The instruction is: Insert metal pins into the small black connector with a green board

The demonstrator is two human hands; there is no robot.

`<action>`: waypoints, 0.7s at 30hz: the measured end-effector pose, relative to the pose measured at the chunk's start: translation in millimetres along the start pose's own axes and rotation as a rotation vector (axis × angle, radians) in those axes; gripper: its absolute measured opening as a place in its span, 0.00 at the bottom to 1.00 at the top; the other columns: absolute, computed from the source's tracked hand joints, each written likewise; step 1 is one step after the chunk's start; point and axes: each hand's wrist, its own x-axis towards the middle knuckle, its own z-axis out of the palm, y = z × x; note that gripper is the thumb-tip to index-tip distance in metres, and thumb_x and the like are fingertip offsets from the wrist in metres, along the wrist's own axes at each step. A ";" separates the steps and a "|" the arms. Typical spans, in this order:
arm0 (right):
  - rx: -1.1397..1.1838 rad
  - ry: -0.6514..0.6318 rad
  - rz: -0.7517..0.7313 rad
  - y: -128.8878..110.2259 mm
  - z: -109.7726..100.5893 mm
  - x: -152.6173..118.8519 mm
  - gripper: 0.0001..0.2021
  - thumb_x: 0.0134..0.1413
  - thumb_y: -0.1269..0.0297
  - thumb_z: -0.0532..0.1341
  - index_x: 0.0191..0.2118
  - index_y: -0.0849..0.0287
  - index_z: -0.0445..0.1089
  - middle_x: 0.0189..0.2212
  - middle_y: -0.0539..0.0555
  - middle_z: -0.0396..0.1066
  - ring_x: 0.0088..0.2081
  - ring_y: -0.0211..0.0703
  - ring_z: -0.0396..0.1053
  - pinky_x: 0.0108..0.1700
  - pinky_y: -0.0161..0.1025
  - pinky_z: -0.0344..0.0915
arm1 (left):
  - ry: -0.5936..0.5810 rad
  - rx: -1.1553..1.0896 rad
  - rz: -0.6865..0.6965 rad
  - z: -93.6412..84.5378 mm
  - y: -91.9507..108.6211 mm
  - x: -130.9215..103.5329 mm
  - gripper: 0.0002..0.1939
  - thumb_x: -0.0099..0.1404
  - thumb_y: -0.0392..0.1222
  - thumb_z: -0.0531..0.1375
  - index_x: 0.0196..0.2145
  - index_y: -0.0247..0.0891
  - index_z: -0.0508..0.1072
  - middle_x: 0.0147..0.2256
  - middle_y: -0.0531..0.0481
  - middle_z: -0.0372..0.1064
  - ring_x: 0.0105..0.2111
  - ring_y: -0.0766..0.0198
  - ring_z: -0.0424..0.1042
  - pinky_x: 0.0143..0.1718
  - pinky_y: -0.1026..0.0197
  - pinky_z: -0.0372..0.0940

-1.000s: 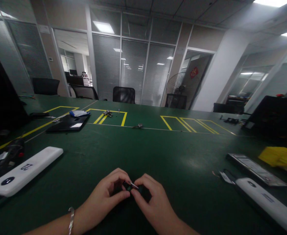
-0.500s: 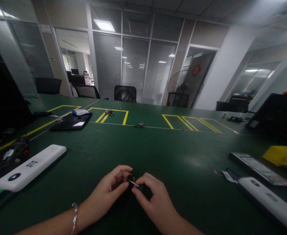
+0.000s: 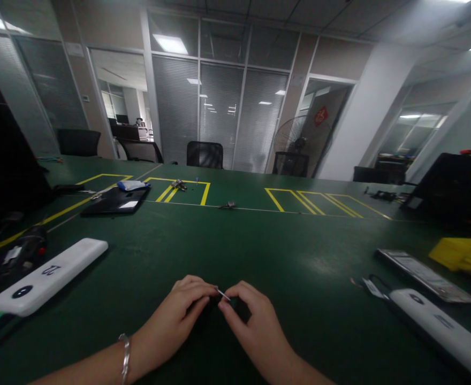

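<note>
Above the near part of the green table [image 3: 259, 240], both my hands meet fingertip to fingertip. A thin silvery metal rod [image 3: 223, 294] bridges the small gap between them. My right hand [image 3: 255, 315] pinches the rod's right end between thumb and forefinger. Thumb and fingers of my left hand [image 3: 183, 307] are closed at its other end, hiding what they grip. A bracelet [image 3: 124, 358] circles my left wrist.
A white oblong device marked 22 [image 3: 53, 275] lies at left, another white device [image 3: 436, 321] at right. Beyond are a black tablet-like slab [image 3: 113, 202], a cluster of small metal parts [image 3: 178, 185], a single small part [image 3: 229, 205] and a yellow object [image 3: 460, 254].
My left fingers have folded over the small dark piece that showed between them before, so it is hidden now. My right hand stays nearly in place, still pinching the rod.
</note>
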 end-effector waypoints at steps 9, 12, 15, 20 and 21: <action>-0.106 -0.041 -0.025 -5.8 -3.9 -0.5 0.08 0.57 0.71 0.58 0.42 0.54 0.69 0.36 0.50 0.69 0.37 0.42 0.69 0.37 0.36 0.61 | 0.041 0.028 -0.101 -4.0 -5.2 1.3 0.13 0.60 0.36 0.62 0.44 0.43 0.73 0.44 0.48 0.70 0.45 0.53 0.68 0.48 0.51 0.63; -0.115 -0.051 -0.020 -5.5 -3.5 -0.9 0.09 0.57 0.72 0.57 0.42 0.54 0.68 0.36 0.50 0.69 0.36 0.42 0.69 0.36 0.36 0.61 | 0.054 0.087 -0.113 -5.9 -2.9 1.7 0.12 0.59 0.34 0.62 0.41 0.41 0.71 0.41 0.48 0.69 0.40 0.55 0.68 0.41 0.55 0.65; -0.117 -0.055 -0.022 -5.2 -3.2 -1.4 0.09 0.57 0.72 0.57 0.42 0.54 0.68 0.36 0.50 0.68 0.36 0.42 0.69 0.37 0.37 0.61 | 0.044 0.219 0.004 -7.3 -1.3 1.6 0.09 0.59 0.30 0.60 0.38 0.39 0.71 0.40 0.48 0.68 0.41 0.55 0.66 0.42 0.55 0.64; -0.106 -0.050 -0.026 -4.7 -3.4 -0.9 0.09 0.57 0.73 0.57 0.41 0.54 0.68 0.36 0.50 0.68 0.37 0.42 0.69 0.39 0.37 0.62 | 0.012 0.390 0.187 -4.9 -6.6 -1.6 0.11 0.63 0.25 0.56 0.37 0.37 0.73 0.37 0.47 0.69 0.38 0.58 0.66 0.38 0.57 0.64; -0.106 -0.048 -0.027 -4.6 -3.3 -0.6 0.09 0.57 0.73 0.57 0.41 0.54 0.68 0.36 0.50 0.68 0.37 0.42 0.69 0.39 0.37 0.62 | 0.020 0.411 0.212 -4.2 -7.5 -2.2 0.11 0.64 0.25 0.56 0.37 0.37 0.73 0.37 0.47 0.69 0.37 0.58 0.66 0.37 0.57 0.64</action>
